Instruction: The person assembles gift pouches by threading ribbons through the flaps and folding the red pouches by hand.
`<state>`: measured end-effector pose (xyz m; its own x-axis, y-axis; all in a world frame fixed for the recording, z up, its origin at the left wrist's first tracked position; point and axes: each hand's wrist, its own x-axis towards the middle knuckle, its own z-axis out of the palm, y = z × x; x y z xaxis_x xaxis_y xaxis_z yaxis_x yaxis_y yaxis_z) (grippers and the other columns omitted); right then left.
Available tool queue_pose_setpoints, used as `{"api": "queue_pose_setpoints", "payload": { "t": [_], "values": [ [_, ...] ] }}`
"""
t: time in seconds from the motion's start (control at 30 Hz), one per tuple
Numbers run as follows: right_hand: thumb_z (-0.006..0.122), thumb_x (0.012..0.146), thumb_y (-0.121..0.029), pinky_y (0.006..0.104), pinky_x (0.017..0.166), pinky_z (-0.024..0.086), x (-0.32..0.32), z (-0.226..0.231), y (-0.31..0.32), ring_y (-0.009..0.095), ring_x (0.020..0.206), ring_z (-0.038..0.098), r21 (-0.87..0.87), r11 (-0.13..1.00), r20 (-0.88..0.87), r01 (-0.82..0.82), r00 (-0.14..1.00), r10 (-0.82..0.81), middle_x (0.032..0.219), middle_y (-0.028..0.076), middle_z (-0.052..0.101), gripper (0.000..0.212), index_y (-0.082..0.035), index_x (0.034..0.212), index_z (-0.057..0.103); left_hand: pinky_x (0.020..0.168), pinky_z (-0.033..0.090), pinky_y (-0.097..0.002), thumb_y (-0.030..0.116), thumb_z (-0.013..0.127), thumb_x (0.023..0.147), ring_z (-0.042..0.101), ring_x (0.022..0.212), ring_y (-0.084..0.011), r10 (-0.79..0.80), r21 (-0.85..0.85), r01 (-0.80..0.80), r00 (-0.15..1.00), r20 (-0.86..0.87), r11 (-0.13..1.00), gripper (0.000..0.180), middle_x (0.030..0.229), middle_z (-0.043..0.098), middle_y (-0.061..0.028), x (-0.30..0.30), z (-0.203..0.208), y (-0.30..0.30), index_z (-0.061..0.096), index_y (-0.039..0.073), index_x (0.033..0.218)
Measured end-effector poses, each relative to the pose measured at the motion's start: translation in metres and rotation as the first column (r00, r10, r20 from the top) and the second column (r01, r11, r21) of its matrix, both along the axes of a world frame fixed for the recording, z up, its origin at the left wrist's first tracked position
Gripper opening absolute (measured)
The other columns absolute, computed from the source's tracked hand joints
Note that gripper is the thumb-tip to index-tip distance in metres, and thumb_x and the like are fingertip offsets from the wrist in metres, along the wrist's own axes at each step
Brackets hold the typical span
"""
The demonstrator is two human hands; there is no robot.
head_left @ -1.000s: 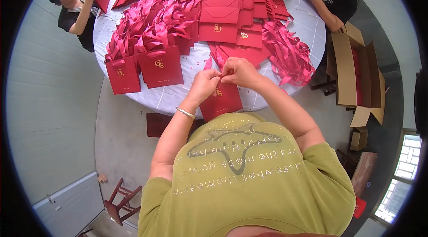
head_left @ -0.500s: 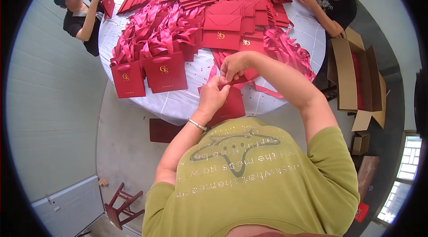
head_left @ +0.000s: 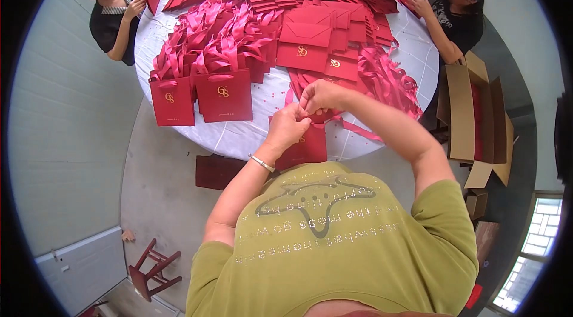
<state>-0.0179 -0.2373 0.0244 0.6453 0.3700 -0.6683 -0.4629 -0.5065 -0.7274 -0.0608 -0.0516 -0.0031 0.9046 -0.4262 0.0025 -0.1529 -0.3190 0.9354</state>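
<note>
A red paper gift bag (head_left: 305,148) with a gold emblem stands at the near edge of the table, right in front of my body. My left hand (head_left: 289,127) pinches it at the top edge. Thumb and fingers of my right hand (head_left: 321,97) are closed just above, touching my left fingertips, apparently on the pink ribbon. That ribbon (head_left: 360,131) trails off to the right across the cloth, and a short length shows beyond my left hand. The exact point of the pinch is hidden by my fingers.
The round table (head_left: 230,141) has a white cloth. Finished-looking bags with ribbon handles (head_left: 224,95) stand left; flat red bags (head_left: 303,42) lie in stacks ahead. Loose ribbons (head_left: 391,81) heap up on the right. Two people work across the table. An open carton (head_left: 462,114) and a stool (head_left: 156,270) flank me.
My hands stay together at the bag's top, with my right hand slightly lower. The person at far left has brought a second hand to a red bag. The whole view has shifted slightly.
</note>
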Motion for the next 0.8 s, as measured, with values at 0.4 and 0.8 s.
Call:
{"api": "queue_pose_setpoints", "payload": {
  "t": [0.4,0.8],
  "values": [
    [0.075,0.071,-0.005,0.0292,0.060,0.054,0.051,-0.027,-0.001,0.014,0.061,0.067,-0.085,0.862,0.731,0.500,0.619,-0.287,0.069,0.006,0.069,0.014,-0.002,0.082,0.068,0.039,0.043,-0.0251,0.010,0.071,0.082,0.054,0.048,-0.0062,-0.084,-0.024,0.081,0.979,-0.188,0.996,0.015,0.062,0.062,-0.0029,-0.001,0.015,-0.004,0.060,0.001,0.079],
    [0.073,0.079,-0.034,0.0397,0.065,0.053,-0.048,0.002,-0.014,0.029,0.072,0.068,-0.146,0.875,0.792,0.462,0.584,-0.176,0.077,0.015,0.069,0.030,-0.004,0.084,0.072,0.041,0.045,-0.0249,0.013,0.072,0.084,0.055,0.051,-0.0060,-0.056,0.039,0.070,0.954,-0.294,0.997,0.013,0.067,0.063,-0.0012,0.012,0.003,-0.001,0.067,0.000,0.087]
  ]
}}
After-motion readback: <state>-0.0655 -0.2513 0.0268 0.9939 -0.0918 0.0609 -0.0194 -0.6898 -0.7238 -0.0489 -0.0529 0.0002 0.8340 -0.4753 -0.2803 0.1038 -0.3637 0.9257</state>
